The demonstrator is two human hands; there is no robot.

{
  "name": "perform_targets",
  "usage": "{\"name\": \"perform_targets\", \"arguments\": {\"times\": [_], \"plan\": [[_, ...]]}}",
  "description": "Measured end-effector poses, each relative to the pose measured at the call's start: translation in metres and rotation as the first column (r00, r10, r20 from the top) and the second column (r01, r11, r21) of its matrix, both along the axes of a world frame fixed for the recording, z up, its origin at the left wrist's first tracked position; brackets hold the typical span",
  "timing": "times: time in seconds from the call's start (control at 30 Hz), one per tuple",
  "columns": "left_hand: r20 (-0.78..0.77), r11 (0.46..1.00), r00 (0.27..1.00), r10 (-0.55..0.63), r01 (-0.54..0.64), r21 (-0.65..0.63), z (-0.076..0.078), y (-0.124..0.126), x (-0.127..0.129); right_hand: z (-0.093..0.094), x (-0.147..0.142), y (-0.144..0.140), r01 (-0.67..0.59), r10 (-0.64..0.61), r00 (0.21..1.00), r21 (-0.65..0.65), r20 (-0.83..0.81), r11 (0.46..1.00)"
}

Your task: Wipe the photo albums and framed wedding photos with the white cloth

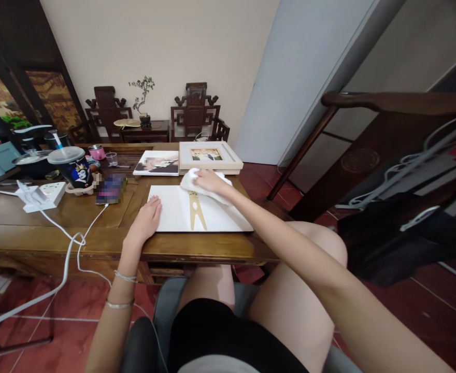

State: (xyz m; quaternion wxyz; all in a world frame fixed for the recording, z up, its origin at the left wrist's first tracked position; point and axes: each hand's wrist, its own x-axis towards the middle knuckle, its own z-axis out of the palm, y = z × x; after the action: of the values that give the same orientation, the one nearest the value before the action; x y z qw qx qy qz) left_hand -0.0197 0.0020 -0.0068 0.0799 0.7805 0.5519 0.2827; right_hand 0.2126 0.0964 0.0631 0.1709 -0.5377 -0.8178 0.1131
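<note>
The right hand squeezed a soft white cloth on a flat white picture board. The left hand, its grip released, lay flat on the board on the brown wooden desk.

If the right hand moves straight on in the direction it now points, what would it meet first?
The right hand, pressing a white cloth on the white panel, points left and slightly away. Going on, it would probably first meet the photo print lying past the panel's far edge; depth is hard to judge.
</note>
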Motion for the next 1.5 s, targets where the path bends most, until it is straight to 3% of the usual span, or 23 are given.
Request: {"name": "perform_targets", "arguments": {"times": [0.1,0.2,0.5,0.6,0.73,0.97,1.1,1.23,1.37,1.5], "plan": [[-0.009,1.000,1.000,0.000,0.000,-0.003,0.001,0.000,0.001,0.001,-0.020,-0.005,-0.053,0.053,0.999,0.013,0.005,0.998],[-0.021,1.000,1.000,0.006,-0.006,-0.010,0.001,0.001,0.001,-0.001,-0.022,-0.025,-0.089,0.089,0.996,0.029,0.025,0.996],[-0.001,1.000,1.000,0.001,-0.001,-0.011,0.001,-0.002,0.001,-0.008,0.007,-0.155,-0.254,0.250,0.967,-0.083,-0.056,0.964],[-0.004,1.000,1.000,-0.003,0.003,0.002,0.001,-0.003,0.002,-0.003,0.009,-0.181,-0.297,0.292,0.954,-0.104,-0.063,0.949],[-0.001,1.000,1.000,-0.011,0.011,0.009,0.000,-0.001,0.001,-0.003,0.008,-0.165,-0.275,0.262,0.958,-0.105,-0.119,0.956],[-0.003,1.000,1.000,0.002,-0.002,-0.004,-0.001,0.000,0.000,-0.007,-0.003,-0.067,-0.102,0.103,0.994,0.026,-0.035,0.994],[-0.002,1.000,1.000,-0.006,0.006,-0.007,0.000,0.000,-0.001,-0.009,-0.009,-0.039,-0.042,0.044,0.999,0.071,-0.023,0.997],[0.001,1.000,1.000,-0.003,0.003,-0.001,0.000,0.001,-0.001,-0.018,-0.009,-0.054,-0.042,0.042,0.999,0.069,-0.001,0.997],[0.001,1.000,1.000,-0.003,0.003,-0.003,-0.001,0.000,-0.001,-0.021,-0.002,-0.099,-0.128,0.128,0.992,0.041,0.002,0.991],[0.003,1.000,1.000,0.004,-0.004,-0.004,0.000,-0.001,0.000,-0.007,0.007,-0.149,-0.234,0.232,0.972,-0.050,-0.045,0.971]]}}
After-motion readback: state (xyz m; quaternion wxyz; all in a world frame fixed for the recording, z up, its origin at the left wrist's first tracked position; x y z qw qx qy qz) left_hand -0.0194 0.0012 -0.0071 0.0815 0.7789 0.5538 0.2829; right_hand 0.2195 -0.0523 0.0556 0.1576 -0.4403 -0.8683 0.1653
